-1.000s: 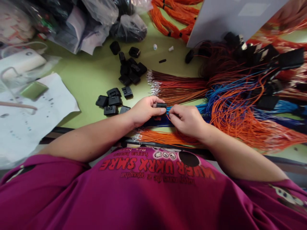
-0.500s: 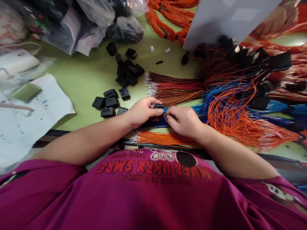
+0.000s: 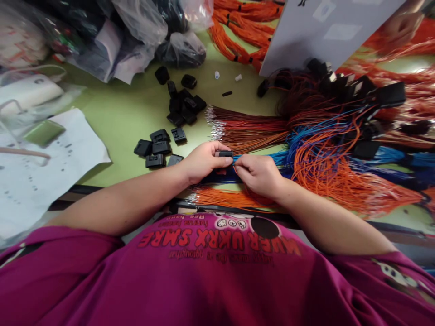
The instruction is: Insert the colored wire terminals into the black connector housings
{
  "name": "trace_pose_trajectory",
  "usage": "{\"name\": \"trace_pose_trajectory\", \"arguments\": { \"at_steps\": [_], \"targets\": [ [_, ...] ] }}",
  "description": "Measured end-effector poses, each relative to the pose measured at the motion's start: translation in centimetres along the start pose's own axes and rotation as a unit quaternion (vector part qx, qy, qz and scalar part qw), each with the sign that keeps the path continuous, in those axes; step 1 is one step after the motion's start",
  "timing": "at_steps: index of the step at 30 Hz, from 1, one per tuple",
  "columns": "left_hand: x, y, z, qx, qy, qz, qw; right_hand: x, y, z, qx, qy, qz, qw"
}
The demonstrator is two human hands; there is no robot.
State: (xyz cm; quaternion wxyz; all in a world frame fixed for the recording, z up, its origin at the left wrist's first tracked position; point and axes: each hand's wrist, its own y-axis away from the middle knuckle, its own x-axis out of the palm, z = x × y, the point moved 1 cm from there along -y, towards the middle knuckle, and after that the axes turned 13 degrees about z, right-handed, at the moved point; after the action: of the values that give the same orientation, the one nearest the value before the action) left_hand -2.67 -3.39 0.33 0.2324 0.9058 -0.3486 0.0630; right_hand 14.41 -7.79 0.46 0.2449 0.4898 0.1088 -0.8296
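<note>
My left hand [image 3: 207,163] is closed on a small black connector housing [image 3: 225,154], pinched between thumb and fingers. Right beside it, my right hand [image 3: 257,174] pinches a thin wire at the housing's right end; the fingers hide most of that wire, which looks orange. Beneath and behind the hands run blue wires [image 3: 278,158]. Just beyond lie brown and red wires [image 3: 251,127] with silvery terminals at their left ends. Orange wires [image 3: 231,197] lie between the hands and my body.
Loose black housings [image 3: 161,147] sit left of the hands, with more [image 3: 185,105] behind. A printed sheet [image 3: 81,145] lies at left, plastic bags [image 3: 183,47] at the back. A grey panel [image 3: 306,31] stands at back right, with another person's hand [image 3: 403,27] beyond it.
Both hands keep their hold at the housing, with the right hand's fingers shifted very slightly. The whole view has moved a little, so things appear slightly lower.
</note>
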Motion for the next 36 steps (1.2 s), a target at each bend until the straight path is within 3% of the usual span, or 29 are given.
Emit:
{"name": "trace_pose_trajectory", "arguments": {
  "at_steps": [10,19,27,36],
  "targets": [
    [-0.1,-0.2,0.1,-0.003,0.010,0.002,1.000,-0.4,-0.2,0.4,0.013,0.043,0.040,0.998],
    [0.3,0.0,-0.3,-0.011,-0.004,-0.003,1.000,-0.3,0.0,0.1,0.007,-0.008,0.028,1.000],
    [0.5,0.0,-0.4,-0.014,-0.020,-0.017,1.000,-0.6,0.0,0.9,0.034,0.086,0.072,0.993],
    [0.2,-0.1,-0.1,-0.005,-0.010,0.002,1.000,-0.5,0.0,0.4,0.026,0.065,0.045,0.996]
  ]
}}
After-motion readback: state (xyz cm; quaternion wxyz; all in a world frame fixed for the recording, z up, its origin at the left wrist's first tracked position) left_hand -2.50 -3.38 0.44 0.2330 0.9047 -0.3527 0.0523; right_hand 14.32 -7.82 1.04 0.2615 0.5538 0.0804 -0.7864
